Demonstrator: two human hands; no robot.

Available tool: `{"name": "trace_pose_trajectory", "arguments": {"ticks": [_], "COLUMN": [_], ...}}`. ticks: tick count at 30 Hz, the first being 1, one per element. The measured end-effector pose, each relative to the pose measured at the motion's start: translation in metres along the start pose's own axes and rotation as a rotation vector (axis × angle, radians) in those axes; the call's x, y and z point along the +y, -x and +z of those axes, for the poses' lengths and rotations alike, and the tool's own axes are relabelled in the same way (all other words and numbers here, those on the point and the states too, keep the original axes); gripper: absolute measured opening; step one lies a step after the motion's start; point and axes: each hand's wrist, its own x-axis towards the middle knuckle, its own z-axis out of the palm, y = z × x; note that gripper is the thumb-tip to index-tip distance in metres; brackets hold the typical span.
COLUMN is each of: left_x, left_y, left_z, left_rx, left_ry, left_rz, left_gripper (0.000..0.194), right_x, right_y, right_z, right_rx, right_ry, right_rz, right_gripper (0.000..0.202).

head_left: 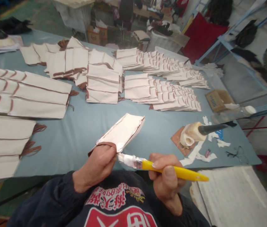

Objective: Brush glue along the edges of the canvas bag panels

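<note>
My left hand (100,164) grips a cream fabric piece (124,129) with brown edging by its near end, tilted up over the blue-grey table. My right hand (167,176) is closed around a paintbrush (176,172) with a yellow handle. White paste coats the bristles, and their tip is at the edge of the fabric piece, close beside my left fingers. Whether the bristles touch the fabric or lie just short of it, I cannot tell. The fingers of my left hand are partly tucked under the brown edging.
Overlapping rows of similar cream pieces (29,91) cover the left and far side of the table (88,126). To the right stand a paste-crusted container (191,135) with a dark handle, a clear bottle (232,114) and a cardboard box (218,101). White scraps and glasses (238,154) lie near the right edge.
</note>
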Motion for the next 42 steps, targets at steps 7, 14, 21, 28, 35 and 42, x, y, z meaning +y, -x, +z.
{"name": "trace_pose_trajectory", "arguments": {"ticks": [7, 14, 21, 28, 35, 42], "left_x": [-0.007, -0.014, -0.018, -0.011, -0.013, -0.015], "left_y": [0.001, 0.013, 0.02, 0.016, 0.025, 0.029], "left_z": [0.003, 0.013, 0.019, 0.027, 0.041, 0.048], "left_rx": [-0.053, -0.052, -0.068, -0.094, -0.149, -0.199], "left_ry": [-0.262, -0.36, -0.288, -0.157, -0.073, -0.157], "left_rz": [0.12, 0.137, 0.119, 0.093, 0.084, 0.076], "left_gripper": [0.029, 0.028, 0.029, 0.03, 0.03, 0.028], "right_x": [-0.016, -0.004, 0.001, 0.009, 0.012, 0.021], "right_y": [-0.027, -0.026, -0.019, -0.03, -0.039, -0.046], "right_z": [0.002, 0.014, 0.006, -0.018, -0.008, 0.004], "right_rx": [0.22, -0.016, -0.056, 0.192, 0.296, 0.252], "right_ry": [0.101, 0.126, 0.002, -0.124, -0.102, -0.073], "right_rz": [0.019, 0.072, 0.307, 0.398, 0.335, 0.349], "right_gripper": [0.029, 0.032, 0.04, 0.034, 0.035, 0.034]}}
